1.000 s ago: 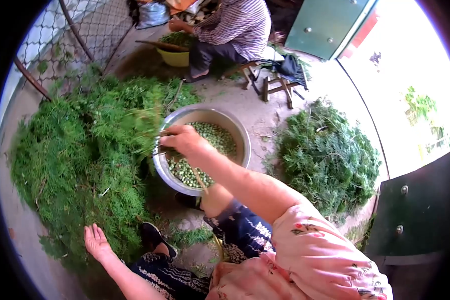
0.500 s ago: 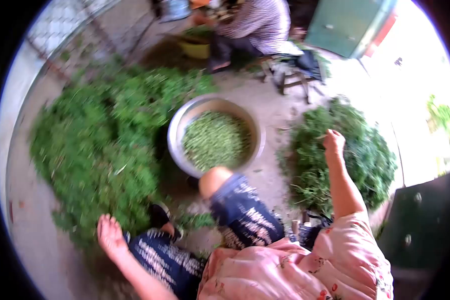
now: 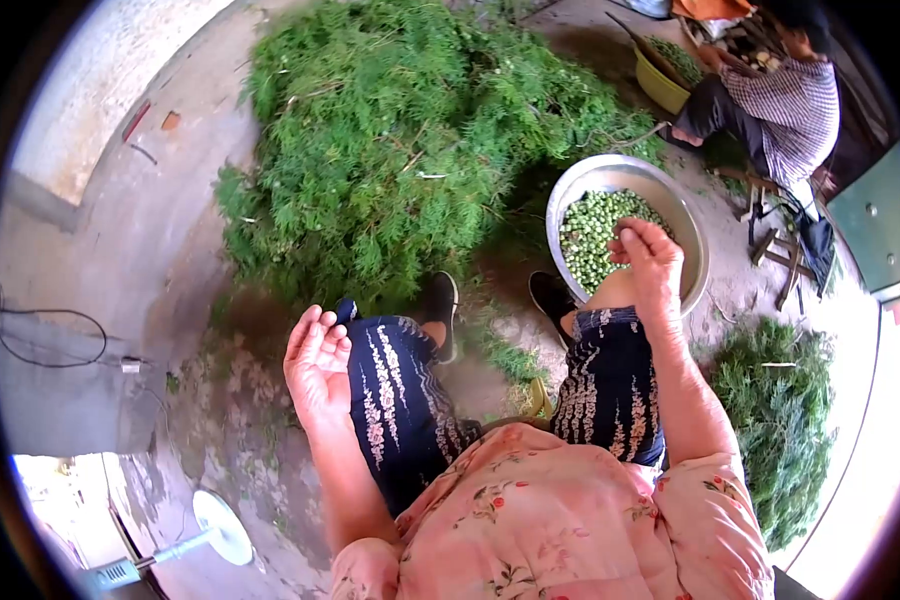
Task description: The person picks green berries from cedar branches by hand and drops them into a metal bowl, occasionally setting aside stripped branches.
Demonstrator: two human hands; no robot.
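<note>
My left hand (image 3: 318, 368) is palm up beside my left knee, fingers loosely apart and holding nothing. Over the near right part of a wide metal basin (image 3: 692, 225) is my right hand (image 3: 652, 265), its fingers curled together; whatever they hold, if anything, is hidden. Small round green fruits (image 3: 592, 232) lie in the basin, which stands beyond my right knee. Leafy green branches (image 3: 390, 150) form a large heap at the upper left of the basin. A smaller heap of greenery (image 3: 778, 410) lies to the right of my right arm.
A co-worker (image 3: 795, 110) sits at the upper right near a yellow basin (image 3: 660, 85) of greens. Behind them is a low wooden stool (image 3: 782, 255). A fan (image 3: 222, 528) stands at the lower left, and a black cable (image 3: 55, 363) lies on the left.
The view has turned toward the left. My right hand has moved from the smaller heap to over the metal basin. My left hand remains beside my left knee.
</note>
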